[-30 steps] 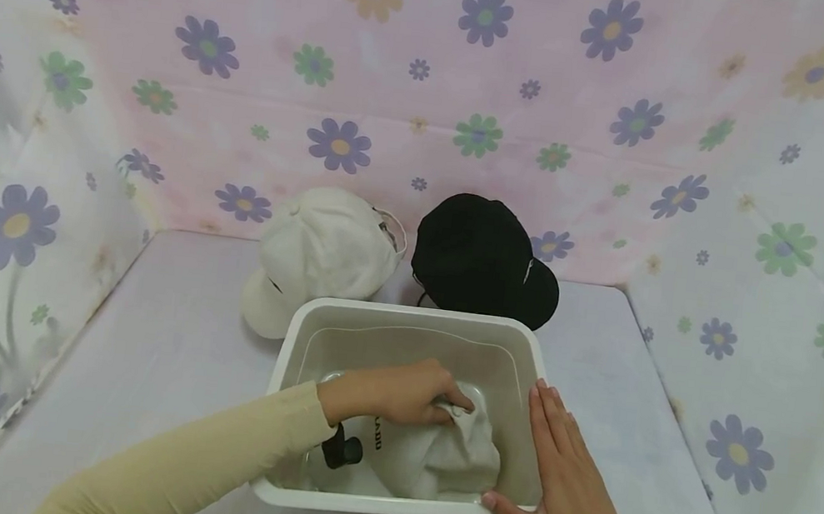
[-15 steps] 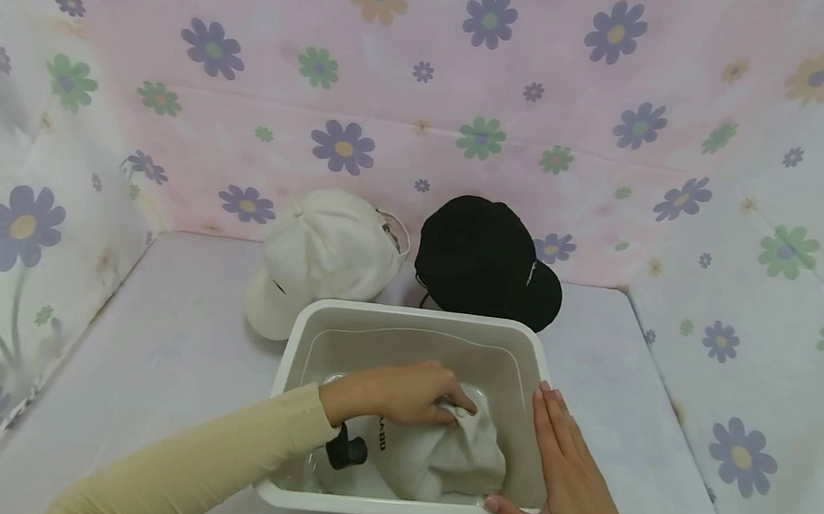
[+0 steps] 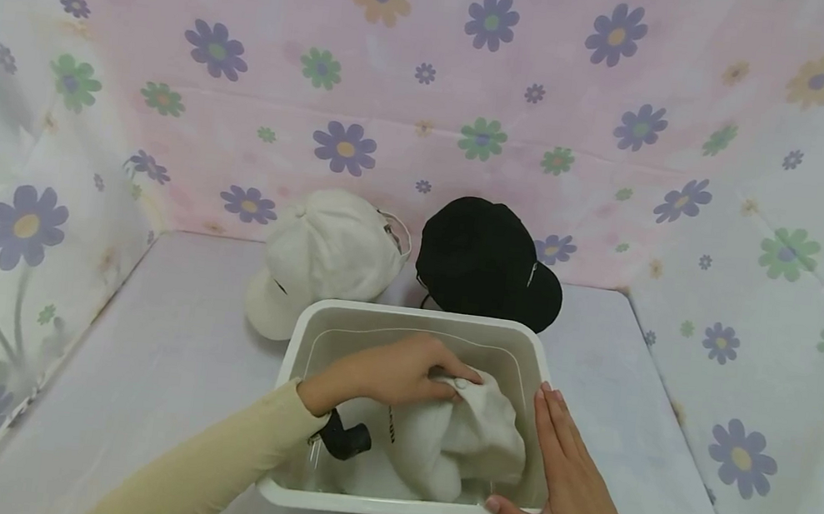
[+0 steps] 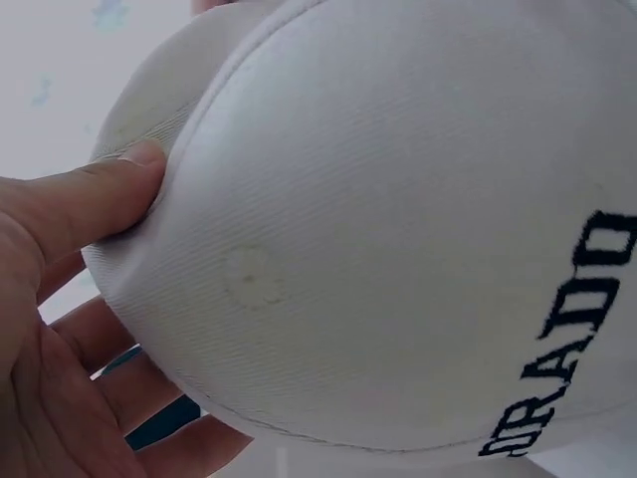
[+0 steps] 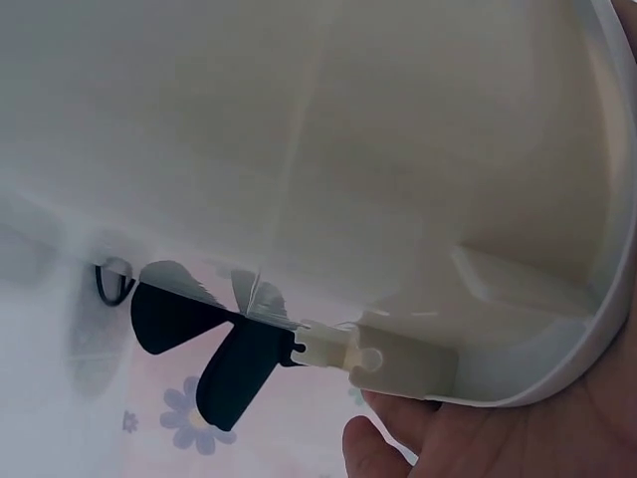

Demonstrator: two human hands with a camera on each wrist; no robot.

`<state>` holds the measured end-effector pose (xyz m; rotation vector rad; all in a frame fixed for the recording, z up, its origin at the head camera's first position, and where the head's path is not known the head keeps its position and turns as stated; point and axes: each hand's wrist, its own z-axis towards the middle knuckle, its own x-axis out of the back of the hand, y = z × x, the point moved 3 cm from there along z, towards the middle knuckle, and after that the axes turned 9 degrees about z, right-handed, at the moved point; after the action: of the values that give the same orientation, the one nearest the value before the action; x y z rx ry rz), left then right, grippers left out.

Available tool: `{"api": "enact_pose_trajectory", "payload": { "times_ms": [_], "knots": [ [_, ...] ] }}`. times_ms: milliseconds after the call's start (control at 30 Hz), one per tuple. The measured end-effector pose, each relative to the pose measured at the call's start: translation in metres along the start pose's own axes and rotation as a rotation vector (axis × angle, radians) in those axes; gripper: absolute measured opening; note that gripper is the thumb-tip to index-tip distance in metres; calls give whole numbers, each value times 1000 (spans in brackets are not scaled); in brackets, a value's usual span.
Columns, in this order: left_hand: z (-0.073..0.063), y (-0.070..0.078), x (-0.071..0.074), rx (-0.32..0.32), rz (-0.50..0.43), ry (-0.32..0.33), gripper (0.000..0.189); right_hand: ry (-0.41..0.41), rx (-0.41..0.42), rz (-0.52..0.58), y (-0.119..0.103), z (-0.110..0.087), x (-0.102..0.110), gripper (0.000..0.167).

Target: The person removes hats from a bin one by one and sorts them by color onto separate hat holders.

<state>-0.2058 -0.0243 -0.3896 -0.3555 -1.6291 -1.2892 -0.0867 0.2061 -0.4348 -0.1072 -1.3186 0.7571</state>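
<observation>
My left hand [image 3: 403, 371] pinches the crown of a cream baseball cap [image 3: 487, 437] inside the white plastic bin [image 3: 397, 507]. In the left wrist view, the thumb presses into the fabric of the cap [image 4: 348, 229], with the other fingers behind its edge. Dark embroidered letters [image 4: 572, 329] run across the front panel. My right hand [image 3: 577, 484] rests with straight fingers along the bin's right side, its thumb at the front rim. The right wrist view shows that hand [image 5: 537, 428] against the outside of the bin's corner [image 5: 567, 368].
Behind the bin, another cream cap [image 3: 333, 249] sits at the left, and a black cap [image 3: 475, 259] stands at the right. Flower-print cloth walls [image 3: 420, 32] enclose the pale tabletop [image 3: 178, 333] at the back and sides. A black wrist camera [image 3: 348, 439] hangs under my left wrist.
My left hand has risen slightly, lifting the pinched cap up and to the right within the bin. The right hand stays at the bin's side.
</observation>
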Motion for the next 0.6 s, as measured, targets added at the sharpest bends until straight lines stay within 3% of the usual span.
{"api": "enact_pose_trajectory", "payload": {
  "times_ms": [300, 433, 600],
  "knots": [
    [-10, 6, 14, -48, -29, 98, 34, 22, 10, 25, 1, -1, 0, 126],
    [-16, 9, 19, -28, -58, 132, 35, 17, 2, 29, 1, -1, 0, 126],
    [-26, 15, 34, -24, -92, 219, 36, 8, -13, 33, 0, -1, 0, 127]
  ]
}}
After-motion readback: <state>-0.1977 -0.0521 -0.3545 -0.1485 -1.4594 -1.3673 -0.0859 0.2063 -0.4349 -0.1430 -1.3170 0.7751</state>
